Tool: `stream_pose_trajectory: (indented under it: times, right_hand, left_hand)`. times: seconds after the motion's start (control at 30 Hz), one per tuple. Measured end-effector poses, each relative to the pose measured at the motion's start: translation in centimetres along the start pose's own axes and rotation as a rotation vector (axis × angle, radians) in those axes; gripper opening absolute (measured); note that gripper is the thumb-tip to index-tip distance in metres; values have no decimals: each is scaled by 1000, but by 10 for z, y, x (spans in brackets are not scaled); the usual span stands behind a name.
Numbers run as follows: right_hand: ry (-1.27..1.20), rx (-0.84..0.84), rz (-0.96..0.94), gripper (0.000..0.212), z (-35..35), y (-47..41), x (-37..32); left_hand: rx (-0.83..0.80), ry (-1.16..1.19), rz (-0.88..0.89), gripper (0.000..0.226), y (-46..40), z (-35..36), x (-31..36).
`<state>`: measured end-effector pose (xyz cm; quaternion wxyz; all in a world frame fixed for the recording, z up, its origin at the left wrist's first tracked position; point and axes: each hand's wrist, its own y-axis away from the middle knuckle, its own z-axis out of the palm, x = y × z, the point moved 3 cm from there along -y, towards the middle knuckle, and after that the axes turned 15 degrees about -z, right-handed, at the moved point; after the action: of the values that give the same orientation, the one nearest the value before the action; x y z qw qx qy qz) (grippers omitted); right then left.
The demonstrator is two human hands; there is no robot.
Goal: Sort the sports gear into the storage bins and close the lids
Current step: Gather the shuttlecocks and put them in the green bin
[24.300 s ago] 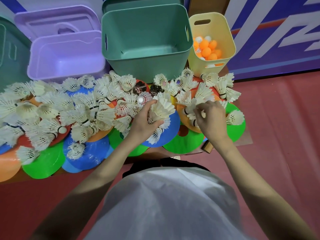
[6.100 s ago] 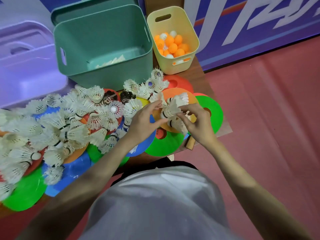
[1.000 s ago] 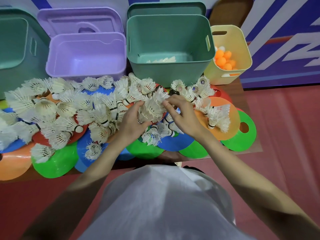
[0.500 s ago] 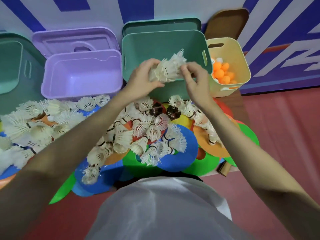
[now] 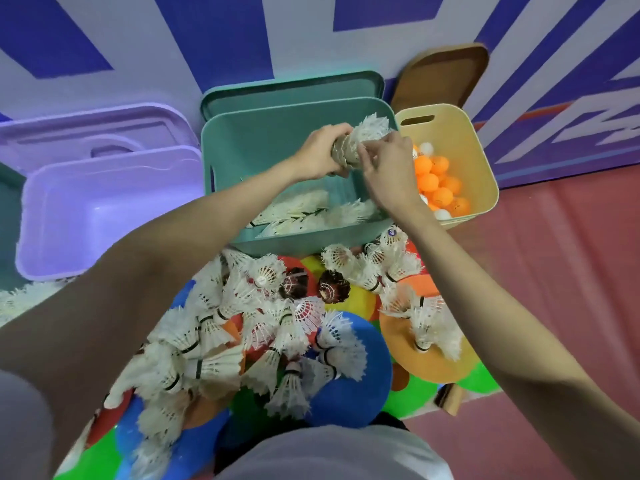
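Blue-white striped wall behind; tabletop [image 5: 446,398] crowded with discs and loose shuttlecocks [image 5: 221,358].

Nested shuttlecock stack [image 5: 360,140] held over green bin [image 5: 298,237]: left hand [image 5: 320,152] grip wrapped round it, right hand [image 5: 386,168] pinching its side.

Risk: stack separating, pieces dropped outside bin.

Counted: three open bins, dozens of shuttlecocks unsorted.

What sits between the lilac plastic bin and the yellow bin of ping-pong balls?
In the head view, the teal plastic bin sits between the lilac bin and the yellow bin.
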<state>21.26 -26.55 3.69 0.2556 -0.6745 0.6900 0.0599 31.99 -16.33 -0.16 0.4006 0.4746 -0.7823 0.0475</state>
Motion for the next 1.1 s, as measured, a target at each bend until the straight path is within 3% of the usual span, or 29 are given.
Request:
stream_pose_trajectory:
  times: [0.17, 0.43, 0.67, 0.8, 0.97, 1.1]
  right_hand:
    - [132, -197, 23, 26, 24, -19, 17]
    - [187, -399, 34, 21, 42, -32, 19]
    - [205, -346, 113, 23, 43, -26, 22]
    - [209, -306, 112, 41, 41, -28, 21]
    - [268, -378, 56, 33, 43, -28, 19]
    - [265, -394, 41, 31, 45, -29, 23]
  left_hand:
    - [-104, 121, -81, 50, -28, 22, -20]
    - [-196, 32, -174, 35, -43, 37, -40]
    - [-275, -220, -126, 36, -41, 35, -40]
    - [-282, -285, -88, 36, -37, 35, -37]
    - [-317, -266, -164, 74, -36, 45, -38]
    - [-328, -251, -214, 55, -36, 50, -43]
